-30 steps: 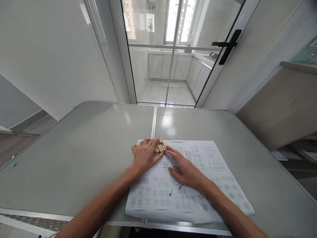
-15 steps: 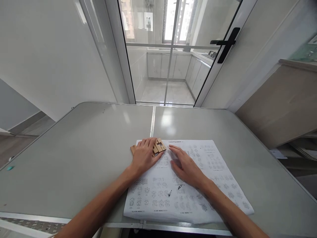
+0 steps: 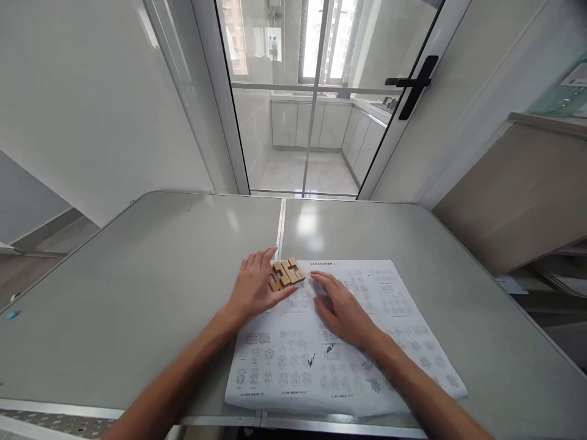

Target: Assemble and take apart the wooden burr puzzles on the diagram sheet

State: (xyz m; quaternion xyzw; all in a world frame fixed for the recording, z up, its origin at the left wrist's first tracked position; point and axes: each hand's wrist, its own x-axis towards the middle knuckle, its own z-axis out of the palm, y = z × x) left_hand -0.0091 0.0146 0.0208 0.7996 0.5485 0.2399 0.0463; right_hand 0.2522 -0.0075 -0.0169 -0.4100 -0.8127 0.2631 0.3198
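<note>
Several notched wooden puzzle pieces (image 3: 290,272) lie side by side in a slanting row on the upper left of a large printed sheet (image 3: 293,342). Around the row's left end is my left hand (image 3: 254,286), its fingers stretched and thumb apart along the near side; it covers part of the pieces. My right hand (image 3: 342,304) rests on the sheet to the right of the row. Its fingers are loosely curved, the thumb is apart, and nothing shows in it. Small drawings of puzzle pieces cover the paper.
The sheet lies on a grey folding table (image 3: 137,293) with a metal seam (image 3: 280,226) down its middle. A small teal object (image 3: 13,315) is near the left edge. Beyond the far edge stands a glass door with a black handle (image 3: 415,85).
My left hand has shifted left and its fingers have spread, uncovering more of the wooden pieces. My right hand has stayed about where it was. The camera view has shifted slightly.
</note>
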